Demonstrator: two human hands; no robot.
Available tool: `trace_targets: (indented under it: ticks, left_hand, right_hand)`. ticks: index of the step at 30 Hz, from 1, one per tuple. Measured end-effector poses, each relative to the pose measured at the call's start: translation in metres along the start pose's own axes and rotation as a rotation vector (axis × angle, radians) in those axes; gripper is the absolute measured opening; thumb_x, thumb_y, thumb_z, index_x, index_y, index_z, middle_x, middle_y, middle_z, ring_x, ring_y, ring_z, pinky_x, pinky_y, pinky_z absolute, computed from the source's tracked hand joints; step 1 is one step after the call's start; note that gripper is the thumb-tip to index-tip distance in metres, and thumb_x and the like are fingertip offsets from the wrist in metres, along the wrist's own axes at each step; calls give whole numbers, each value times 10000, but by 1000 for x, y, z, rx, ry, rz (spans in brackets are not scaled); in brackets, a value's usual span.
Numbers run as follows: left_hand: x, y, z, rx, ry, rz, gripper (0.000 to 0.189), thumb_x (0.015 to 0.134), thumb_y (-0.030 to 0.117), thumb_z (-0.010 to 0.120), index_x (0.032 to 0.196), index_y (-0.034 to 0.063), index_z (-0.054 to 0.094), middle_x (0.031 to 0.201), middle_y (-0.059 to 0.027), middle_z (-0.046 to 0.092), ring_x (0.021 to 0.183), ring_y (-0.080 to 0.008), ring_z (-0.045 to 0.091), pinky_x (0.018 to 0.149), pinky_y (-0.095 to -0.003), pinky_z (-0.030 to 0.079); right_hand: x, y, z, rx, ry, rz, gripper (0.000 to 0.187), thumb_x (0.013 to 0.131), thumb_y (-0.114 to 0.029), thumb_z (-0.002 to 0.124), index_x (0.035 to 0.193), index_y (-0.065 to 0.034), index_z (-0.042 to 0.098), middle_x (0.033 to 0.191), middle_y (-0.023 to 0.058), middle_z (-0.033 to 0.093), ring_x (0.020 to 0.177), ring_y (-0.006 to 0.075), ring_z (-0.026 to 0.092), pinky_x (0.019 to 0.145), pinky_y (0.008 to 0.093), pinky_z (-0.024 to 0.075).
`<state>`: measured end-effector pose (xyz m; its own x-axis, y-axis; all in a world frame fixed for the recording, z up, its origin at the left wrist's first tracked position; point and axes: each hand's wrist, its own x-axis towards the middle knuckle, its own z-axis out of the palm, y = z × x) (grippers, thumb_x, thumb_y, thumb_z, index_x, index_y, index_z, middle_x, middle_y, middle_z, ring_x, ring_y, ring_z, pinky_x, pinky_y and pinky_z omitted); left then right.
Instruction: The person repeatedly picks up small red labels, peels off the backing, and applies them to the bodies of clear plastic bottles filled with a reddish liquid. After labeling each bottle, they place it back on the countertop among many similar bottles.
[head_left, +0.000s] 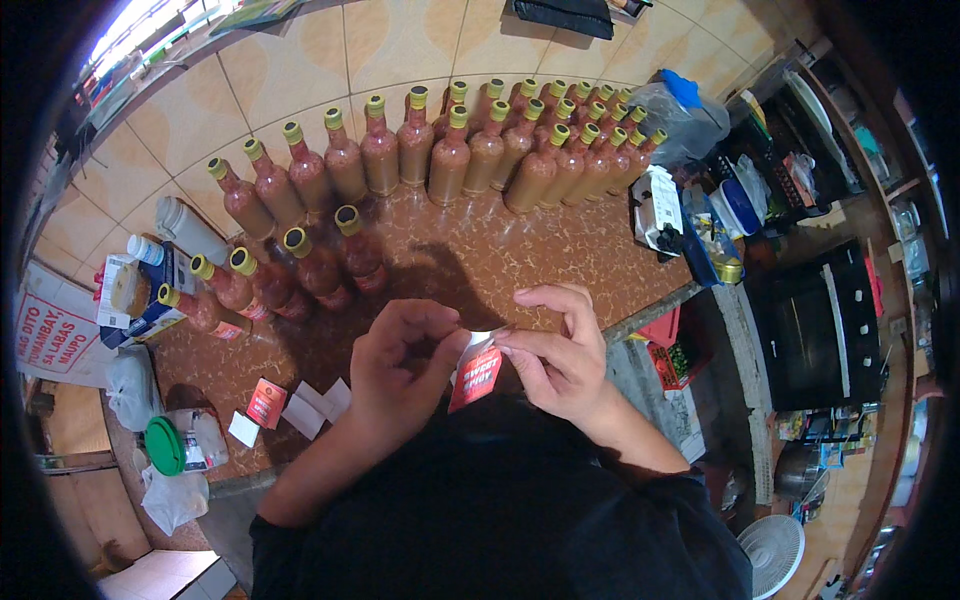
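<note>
Between both hands, near the counter's front edge, is a red printed sticker label (477, 376) with a pale backing at its top. My left hand (412, 367) pinches its upper left side with thumb and fingertip. My right hand (559, 349) pinches the top right corner, its other fingers curled loosely above. Left of my left hand lie a small stack of red labels (266, 403) and several white paper pieces (304, 416). Beyond are glass bottles with yellow-rimmed caps; those at the near left, such as one bottle (364, 255), hold a reddish filling, and some bear red labels.
Many more filled bottles (450, 165) stand in rows along the tiled wall on the brown patterned counter (592, 251). A green-lidded plastic jar (165, 446) lies at the left. At the right are a white box (660, 206) and a blue tray (697, 247).
</note>
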<state>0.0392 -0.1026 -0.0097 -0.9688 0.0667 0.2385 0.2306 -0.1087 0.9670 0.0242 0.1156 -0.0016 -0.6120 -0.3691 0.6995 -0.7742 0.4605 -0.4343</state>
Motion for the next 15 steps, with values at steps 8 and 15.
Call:
trace_targets:
  ticks: [8, 15]
  left_hand:
    - [5, -12, -7, 230, -165, 194, 137, 983, -29, 664, 1117, -4, 661, 989, -70, 696, 919, -116, 659, 778, -278, 537]
    - [-5, -10, 7, -60, -221, -12, 259, 949, -14, 715, 1206, 20, 714, 1159, -117, 664, 1003, -176, 677, 804, -302, 558]
  right_hand:
    - [-4, 3, 3, -60, 1, -7, 154, 862, -39, 756, 969, -85, 655, 1332, 211, 578, 1190, 379, 555, 1008, 471, 430]
    - [-9, 3, 12, -337, 173, -22, 223, 798, -65, 782, 965, -126, 647, 1382, 202, 545, 1278, 403, 515, 1058, 507, 410]
